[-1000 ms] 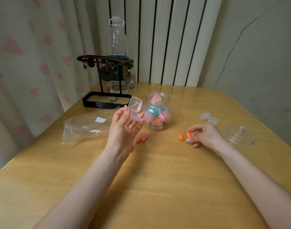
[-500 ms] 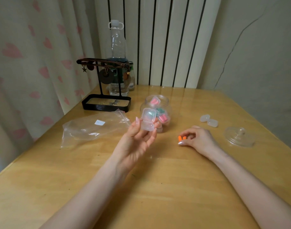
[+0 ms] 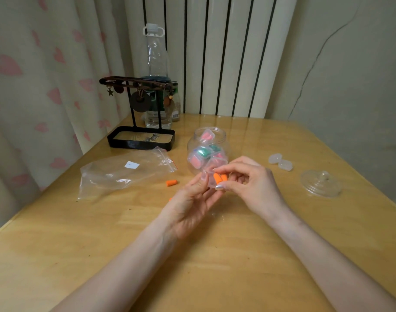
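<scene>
My left hand (image 3: 190, 206) holds a small clear plastic case (image 3: 209, 176) at its fingertips, lid open, just above the wooden table (image 3: 215, 266). My right hand (image 3: 253, 188) pinches two orange earplugs (image 3: 220, 178) and holds them at the mouth of that case. One more orange earplug (image 3: 171, 182) lies on the table to the left. Part of another shows beside my left hand. A clear jar (image 3: 207, 149) with several filled small cases stands open just behind my hands.
The jar's glass lid (image 3: 320, 183) lies at the right, with another empty clear case (image 3: 280, 162) open nearby. A clear zip bag (image 3: 122, 174) lies at the left. A black jewellery stand (image 3: 140, 136) and a plastic bottle (image 3: 156, 73) stand at the back.
My right hand picked the two orange earplugs off the table and brought them left to the case. My left hand lowered the case toward the table's middle to meet them.
</scene>
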Tool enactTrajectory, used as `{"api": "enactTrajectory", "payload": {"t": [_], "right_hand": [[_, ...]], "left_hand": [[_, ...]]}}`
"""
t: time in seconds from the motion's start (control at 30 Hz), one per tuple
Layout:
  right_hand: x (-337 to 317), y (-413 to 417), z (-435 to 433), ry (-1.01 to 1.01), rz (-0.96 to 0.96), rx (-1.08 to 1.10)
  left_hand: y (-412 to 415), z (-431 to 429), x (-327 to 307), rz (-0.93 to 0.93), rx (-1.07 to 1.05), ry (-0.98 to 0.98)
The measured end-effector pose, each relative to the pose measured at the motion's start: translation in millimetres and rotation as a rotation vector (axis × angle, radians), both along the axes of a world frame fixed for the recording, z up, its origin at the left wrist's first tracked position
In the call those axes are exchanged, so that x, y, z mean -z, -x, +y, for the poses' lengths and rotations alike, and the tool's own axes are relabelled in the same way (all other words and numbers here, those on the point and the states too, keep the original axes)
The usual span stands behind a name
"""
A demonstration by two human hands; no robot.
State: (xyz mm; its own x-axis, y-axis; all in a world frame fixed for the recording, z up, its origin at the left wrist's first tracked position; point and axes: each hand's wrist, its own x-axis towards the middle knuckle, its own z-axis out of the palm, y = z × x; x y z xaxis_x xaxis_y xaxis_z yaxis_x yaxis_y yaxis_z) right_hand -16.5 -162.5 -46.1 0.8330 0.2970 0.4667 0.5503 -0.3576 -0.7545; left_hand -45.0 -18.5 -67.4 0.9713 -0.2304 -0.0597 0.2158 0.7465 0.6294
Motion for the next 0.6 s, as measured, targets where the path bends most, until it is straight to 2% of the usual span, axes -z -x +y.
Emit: {"api": "enactTrajectory", "payload": {"t": [0.43, 0.6], "right_hand": [[-0.5, 5.3, -1.7, 0.013, -0.08, 0.002], [5.7, 7.3, 4.5, -0.003, -0.194, 0.078]], "left_hand": [[-1.4, -1.5, 1.4, 0.062, -0.018, 0.056], [0.3, -0.8, 0.0, 0.032, 0.039, 0.036]]}}
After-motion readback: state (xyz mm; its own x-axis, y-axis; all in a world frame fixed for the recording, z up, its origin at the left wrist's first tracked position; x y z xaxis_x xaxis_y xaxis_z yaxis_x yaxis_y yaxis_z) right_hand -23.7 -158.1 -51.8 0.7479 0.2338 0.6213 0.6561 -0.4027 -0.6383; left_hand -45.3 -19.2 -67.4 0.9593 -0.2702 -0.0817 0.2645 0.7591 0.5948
